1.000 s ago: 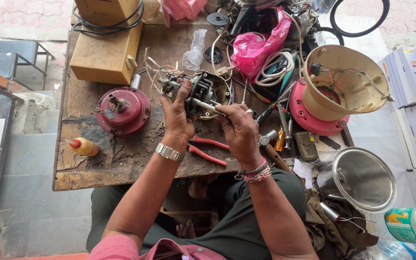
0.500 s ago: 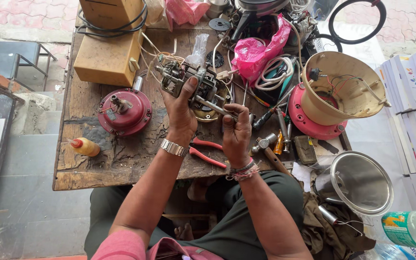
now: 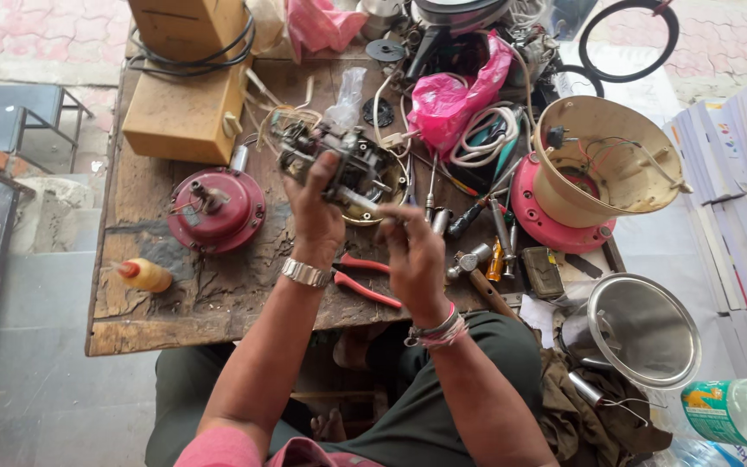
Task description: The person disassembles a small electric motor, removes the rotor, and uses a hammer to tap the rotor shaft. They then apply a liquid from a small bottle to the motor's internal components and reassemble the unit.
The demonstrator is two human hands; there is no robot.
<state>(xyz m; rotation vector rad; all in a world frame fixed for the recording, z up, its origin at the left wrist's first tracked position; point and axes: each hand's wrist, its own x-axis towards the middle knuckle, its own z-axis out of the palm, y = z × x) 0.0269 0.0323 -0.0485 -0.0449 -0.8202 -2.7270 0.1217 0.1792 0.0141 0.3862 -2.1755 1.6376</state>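
Greasy dark metal fills my view: the left hand (image 3: 317,216) is clamped around a grimy electric motor core with copper windings and loose wires (image 3: 330,160), lifted just above the worn wooden workbench (image 3: 175,303). My right hand (image 3: 412,255) sits at four o'clock from the motor, fingers pinched onto a thin silver shaft (image 3: 360,201) sticking out of the motor's lower side. So the hands are near each other, both on the same assembly. At nine o'clock from the motor a round maroon metal housing (image 3: 216,210) lies flat on the bench. Red-handled pliers (image 3: 360,278) rest at six o'clock, between my wrists. At three o'clock a beige plastic cone-shaped shell (image 3: 607,160) stands on a pink round base (image 3: 546,227). At twelve o'clock, slightly right, a pink plastic bag (image 3: 456,95) is crumpled among white cables.
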